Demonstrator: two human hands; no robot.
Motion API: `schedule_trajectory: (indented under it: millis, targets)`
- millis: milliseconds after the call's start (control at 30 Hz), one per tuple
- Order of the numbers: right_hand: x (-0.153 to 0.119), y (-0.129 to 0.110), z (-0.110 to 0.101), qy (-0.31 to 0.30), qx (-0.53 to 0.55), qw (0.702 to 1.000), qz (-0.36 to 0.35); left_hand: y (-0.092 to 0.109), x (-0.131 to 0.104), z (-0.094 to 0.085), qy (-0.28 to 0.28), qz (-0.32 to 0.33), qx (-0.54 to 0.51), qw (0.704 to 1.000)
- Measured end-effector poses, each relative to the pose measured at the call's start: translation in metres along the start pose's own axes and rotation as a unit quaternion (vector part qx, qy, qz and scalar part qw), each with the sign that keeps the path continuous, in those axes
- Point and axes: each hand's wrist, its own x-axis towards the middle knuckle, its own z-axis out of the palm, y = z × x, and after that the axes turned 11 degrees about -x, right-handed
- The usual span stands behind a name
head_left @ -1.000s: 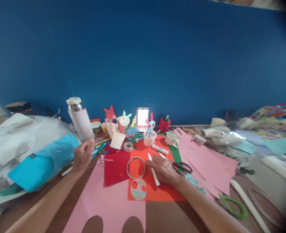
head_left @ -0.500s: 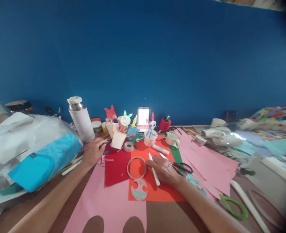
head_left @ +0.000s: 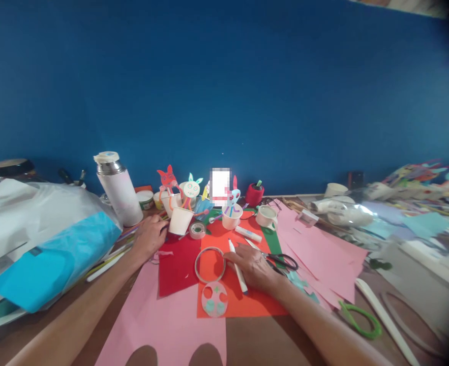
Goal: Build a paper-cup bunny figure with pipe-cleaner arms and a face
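My left hand (head_left: 150, 237) rests at the left edge of the papers, beside the pens and a tilted white paper cup (head_left: 180, 221). Its fingers are loosely bent and slightly apart, with nothing visible in them. Over the orange paper (head_left: 260, 304), my right hand (head_left: 253, 265) holds a white marker (head_left: 238, 267), blue tip pointing away. The thumb side of that hand is at the rim of a thin round ring (head_left: 196, 269). Just below the ring lies a pale paper disc (head_left: 215, 291) with red and mint patches. Black-handled scissors (head_left: 285, 261) lie right of my right hand.
Paper animal figures (head_left: 191, 189) stand in cups at the back, near a tape roll (head_left: 197, 231) and a glue stick (head_left: 248, 233). A white flask (head_left: 120, 195) and plastic bag (head_left: 56, 218) fill the left. Pink sheets (head_left: 319, 249) and a green pipe cleaner (head_left: 361, 325) lie right.
The whole scene has shifted slightly left in view. My left hand's fingers look more drawn in. My right hand stays beside the ring with the marker.
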Motion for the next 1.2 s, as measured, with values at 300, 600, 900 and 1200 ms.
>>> schedule_trajectory:
  millis: [300, 600, 900, 1200]
  targets:
    - [0.002, 0.002, 0.001, -0.001, -0.021, 1.000, -0.012, -0.009, -0.005, 0.000, 0.089, -0.013, -0.057, 0.994]
    - [0.002, 0.002, -0.003, -0.004, -0.030, 0.999, -0.017, 0.022, -0.011, -0.019, 0.218, 0.059, -0.150, 0.962]
    - [0.001, 0.002, -0.003, -0.008, -0.028, 0.999, -0.019, 0.047, -0.017, -0.016, 0.119, 0.132, -0.199, 0.964]
    - [0.001, 0.001, -0.003, 0.000, -0.034, 0.999, -0.014, 0.056, -0.020, -0.019, -0.012, 0.138, -0.237, 0.962]
